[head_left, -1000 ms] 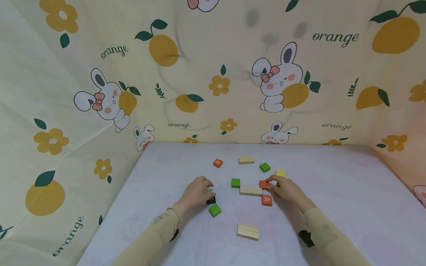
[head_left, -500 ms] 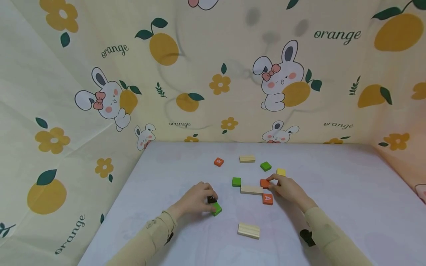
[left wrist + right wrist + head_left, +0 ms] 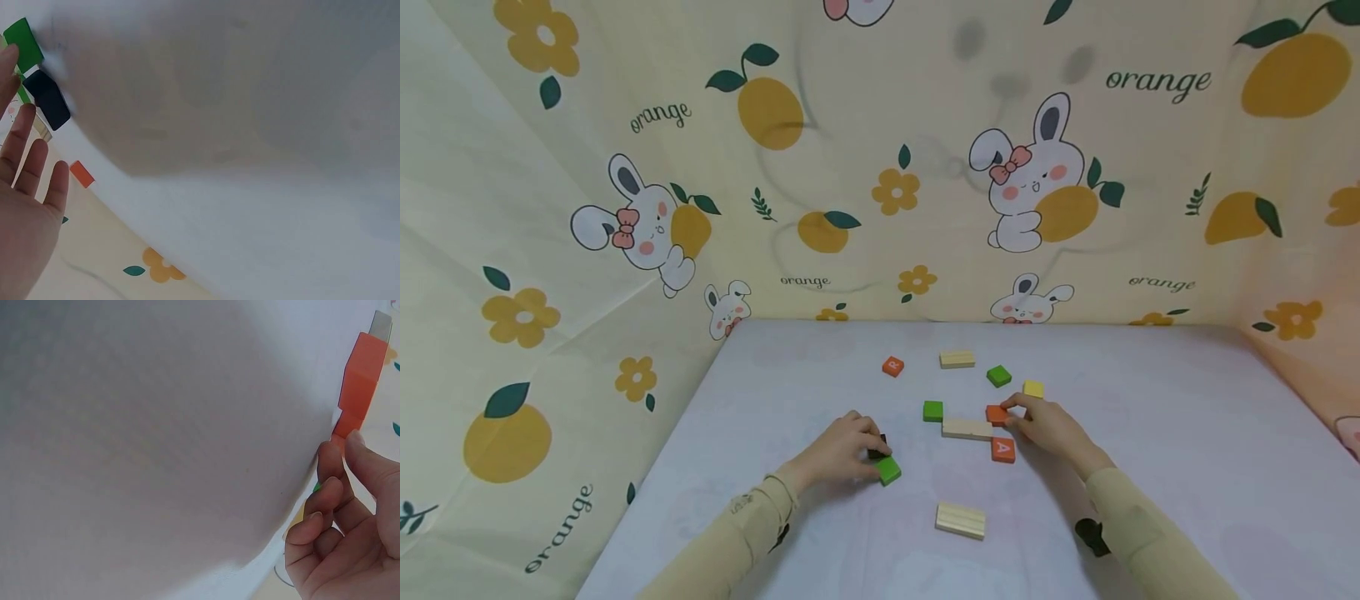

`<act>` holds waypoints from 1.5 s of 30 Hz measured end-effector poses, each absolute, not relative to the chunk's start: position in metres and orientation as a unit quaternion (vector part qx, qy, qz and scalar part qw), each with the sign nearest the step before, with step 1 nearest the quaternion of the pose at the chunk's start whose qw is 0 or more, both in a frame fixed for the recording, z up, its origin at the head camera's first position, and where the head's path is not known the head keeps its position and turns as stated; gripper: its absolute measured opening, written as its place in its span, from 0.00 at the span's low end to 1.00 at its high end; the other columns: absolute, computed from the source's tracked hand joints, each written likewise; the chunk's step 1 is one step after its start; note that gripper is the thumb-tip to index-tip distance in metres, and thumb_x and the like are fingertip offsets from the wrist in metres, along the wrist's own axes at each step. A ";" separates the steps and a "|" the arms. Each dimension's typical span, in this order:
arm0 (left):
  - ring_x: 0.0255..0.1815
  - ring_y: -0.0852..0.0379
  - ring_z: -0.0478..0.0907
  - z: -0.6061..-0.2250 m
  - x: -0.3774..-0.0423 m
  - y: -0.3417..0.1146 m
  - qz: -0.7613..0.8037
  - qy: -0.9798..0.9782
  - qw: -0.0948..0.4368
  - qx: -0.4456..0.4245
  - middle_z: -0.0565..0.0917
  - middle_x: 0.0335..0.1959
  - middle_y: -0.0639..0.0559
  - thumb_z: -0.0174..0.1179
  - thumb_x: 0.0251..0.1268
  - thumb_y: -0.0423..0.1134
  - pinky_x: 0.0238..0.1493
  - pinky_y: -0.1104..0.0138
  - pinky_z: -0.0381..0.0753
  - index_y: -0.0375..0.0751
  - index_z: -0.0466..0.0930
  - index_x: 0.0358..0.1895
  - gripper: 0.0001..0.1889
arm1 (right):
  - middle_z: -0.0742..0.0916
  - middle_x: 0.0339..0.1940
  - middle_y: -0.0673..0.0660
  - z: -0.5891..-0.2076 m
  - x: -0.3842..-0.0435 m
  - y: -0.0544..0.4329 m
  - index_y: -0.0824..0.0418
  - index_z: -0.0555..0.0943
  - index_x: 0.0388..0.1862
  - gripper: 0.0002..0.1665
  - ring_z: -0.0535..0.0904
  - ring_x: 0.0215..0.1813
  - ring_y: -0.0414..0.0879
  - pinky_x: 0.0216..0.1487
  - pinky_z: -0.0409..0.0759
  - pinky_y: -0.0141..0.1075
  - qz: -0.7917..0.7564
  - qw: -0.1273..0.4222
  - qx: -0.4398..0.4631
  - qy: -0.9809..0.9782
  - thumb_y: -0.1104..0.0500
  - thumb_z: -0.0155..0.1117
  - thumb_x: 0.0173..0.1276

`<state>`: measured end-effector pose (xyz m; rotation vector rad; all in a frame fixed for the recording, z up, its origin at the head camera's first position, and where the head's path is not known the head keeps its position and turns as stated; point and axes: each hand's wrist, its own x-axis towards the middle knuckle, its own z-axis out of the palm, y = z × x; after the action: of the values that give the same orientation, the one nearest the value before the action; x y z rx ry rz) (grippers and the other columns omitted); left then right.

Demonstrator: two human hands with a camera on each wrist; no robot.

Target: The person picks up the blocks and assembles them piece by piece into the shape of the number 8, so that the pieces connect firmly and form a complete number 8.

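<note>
In the head view, my left hand [image 3: 842, 448] pinches a green block [image 3: 890, 472] between thumb and index finger. Close behind it is a black block [image 3: 881, 442], partly covered by the fingers. In the left wrist view the black block [image 3: 51, 103] lies right by the green block [image 3: 24, 45], and the other fingers are spread. Thumb and index finger of my right hand [image 3: 1048, 429] pinch an orange block [image 3: 996, 414] at the right end of a long plain wooden block [image 3: 967, 429]. An orange block marked A [image 3: 1003, 450] lies just in front of that end.
At the long block's left end sits another green block [image 3: 932, 411]. Farther back lie an orange block marked R [image 3: 892, 366], a wooden block [image 3: 957, 359], a green block [image 3: 998, 376] and a yellow block [image 3: 1033, 389]. One more wooden block [image 3: 960, 521] lies in front.
My left hand has moved toward me from the black block and taken hold of the green block, which shifted slightly. The black block has turned a little. My right hand has stayed in place.
</note>
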<state>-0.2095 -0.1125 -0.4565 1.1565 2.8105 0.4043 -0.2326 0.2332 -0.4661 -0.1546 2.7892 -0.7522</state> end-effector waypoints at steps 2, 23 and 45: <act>0.43 0.60 0.67 -0.456 -0.209 -0.112 0.129 0.915 0.033 0.380 0.79 0.42 0.57 0.67 0.51 0.48 0.44 0.69 0.66 0.52 0.84 0.44 0.16 | 0.79 0.30 0.54 -0.466 -0.232 0.233 0.54 0.75 0.57 0.20 0.70 0.30 0.45 0.31 0.68 0.36 -0.258 0.127 -0.053 0.956 0.53 0.59 0.67; 0.36 0.63 0.66 -0.461 -0.218 -0.075 0.117 0.930 0.010 0.348 0.79 0.33 0.59 0.68 0.49 0.54 0.38 0.73 0.65 0.48 0.82 0.34 0.15 | 0.78 0.28 0.53 -0.464 -0.232 0.236 0.54 0.74 0.57 0.20 0.70 0.29 0.44 0.30 0.67 0.35 -0.266 0.127 -0.051 0.954 0.53 0.58 0.67; 0.31 0.64 0.69 -0.464 -0.229 -0.037 0.126 0.945 0.001 0.303 0.79 0.31 0.60 0.69 0.47 0.54 0.32 0.73 0.66 0.46 0.82 0.35 0.17 | 0.78 0.27 0.53 -0.465 -0.231 0.234 0.55 0.74 0.56 0.19 0.70 0.28 0.44 0.29 0.67 0.35 -0.281 0.121 -0.056 0.950 0.53 0.58 0.67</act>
<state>-0.2291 -0.0365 -0.4635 0.9511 2.9660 0.3961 -0.2314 0.2343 -0.4652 -0.1621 2.7751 -0.8205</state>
